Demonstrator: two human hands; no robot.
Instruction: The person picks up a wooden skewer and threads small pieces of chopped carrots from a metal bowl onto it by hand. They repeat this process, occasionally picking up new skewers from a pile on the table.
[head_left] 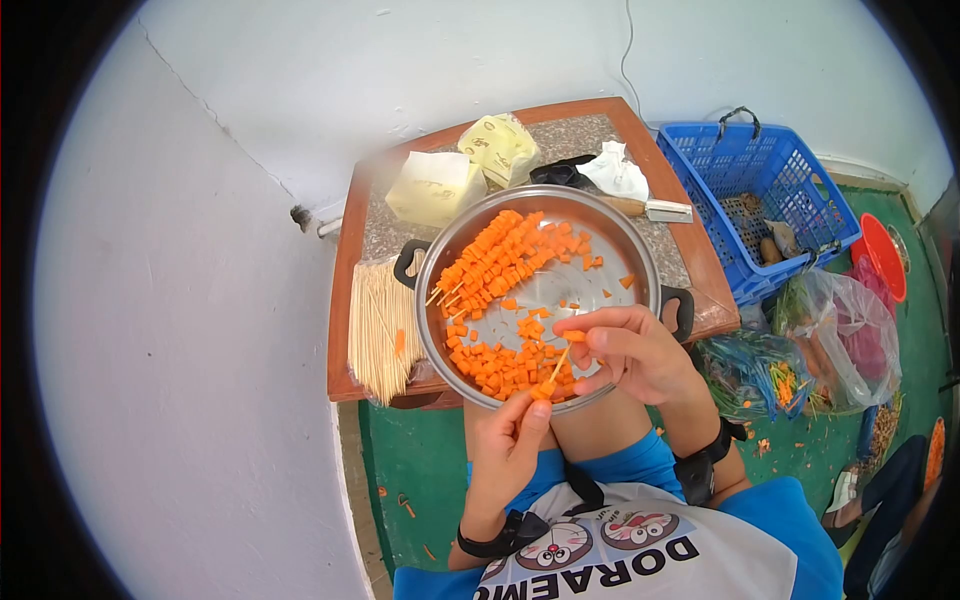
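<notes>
Over the near rim of a wide steel pot (640,240), my left hand (512,445) pinches a thin wooden skewer (562,362) near its lower end, where carrot pieces (543,390) are threaded. At the skewer's upper end, my right hand (640,355) grips a small carrot piece (574,337) between thumb and fingers. Loose carrot chunks (490,368) lie in the near left part of the pot. Several full carrot skewers (500,255) are stacked along its far left side.
A bundle of bare skewers (375,325) lies left of the pot on the table. Yellow paper packets (435,188), a white cloth (615,172) and a knife (665,211) sit behind it. To the right are a blue crate (715,220), plastic bags (845,335) and another person's leg (880,500).
</notes>
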